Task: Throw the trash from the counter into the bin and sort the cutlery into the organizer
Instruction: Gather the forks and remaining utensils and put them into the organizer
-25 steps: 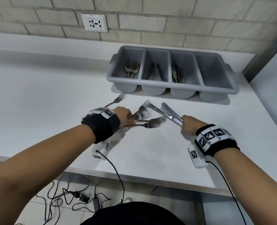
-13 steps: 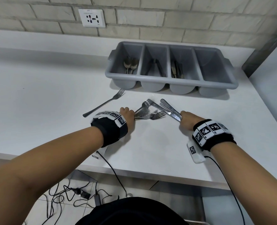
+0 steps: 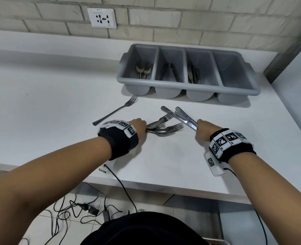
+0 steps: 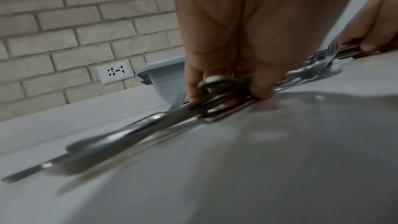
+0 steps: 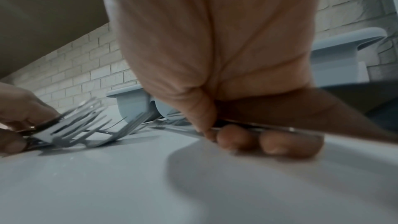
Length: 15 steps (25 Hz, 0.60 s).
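Head view gives us both hands low on the white counter (image 3: 40, 85): our left hand (image 3: 139, 126) pinches a fan of forks (image 3: 165, 127) by their handles, tines pointing right, while our right hand (image 3: 203, 129) curls around a bundle of knives (image 3: 183, 117), their long axis running up and left toward the grey organizer (image 3: 238, 93). That organizer sits just beyond both grips, against the brick wall, and the right hand looks slightly nearer its right-hand compartments (the far-right one appears empty; what fills the middle two is too dark to name). One loose fork (image 3: 116, 110) lies left of the left hand. Open counter separates hands and organizer, so lifting forward seems unobstructed.
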### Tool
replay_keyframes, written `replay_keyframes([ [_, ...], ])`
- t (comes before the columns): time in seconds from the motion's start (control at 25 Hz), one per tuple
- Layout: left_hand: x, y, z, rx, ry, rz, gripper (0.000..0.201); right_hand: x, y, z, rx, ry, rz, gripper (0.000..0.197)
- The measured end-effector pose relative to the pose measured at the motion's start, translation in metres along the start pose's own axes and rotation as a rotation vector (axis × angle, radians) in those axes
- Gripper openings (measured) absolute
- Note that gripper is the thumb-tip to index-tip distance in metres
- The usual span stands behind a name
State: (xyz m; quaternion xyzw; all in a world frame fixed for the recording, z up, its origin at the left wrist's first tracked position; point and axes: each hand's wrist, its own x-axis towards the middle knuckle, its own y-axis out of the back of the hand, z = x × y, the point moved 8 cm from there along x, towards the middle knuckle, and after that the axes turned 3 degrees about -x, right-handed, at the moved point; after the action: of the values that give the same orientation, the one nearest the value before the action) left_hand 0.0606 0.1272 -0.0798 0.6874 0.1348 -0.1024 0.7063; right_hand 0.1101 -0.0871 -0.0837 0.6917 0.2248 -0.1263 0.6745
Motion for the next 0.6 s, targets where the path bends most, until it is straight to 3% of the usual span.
replay_keyframes([
  [0.2,-0.002,0.009,0.0,0.022,-0.006,0.009,0.029,0.001,-0.002,0.001,0.004,0.009,0.013,0.032],
  [0.4,0.0,0.039,-0.043,-0.323,-0.09,0.143,0.025,0.004,-0.005,0.002,0.0,0.011,-0.018,0.033],
  [0.6,0.015,0.047,-0.099,-0.26,0.036,0.155,0.034,0.007,-0.004,0.001,0.004,0.011,-0.021,0.018],
])
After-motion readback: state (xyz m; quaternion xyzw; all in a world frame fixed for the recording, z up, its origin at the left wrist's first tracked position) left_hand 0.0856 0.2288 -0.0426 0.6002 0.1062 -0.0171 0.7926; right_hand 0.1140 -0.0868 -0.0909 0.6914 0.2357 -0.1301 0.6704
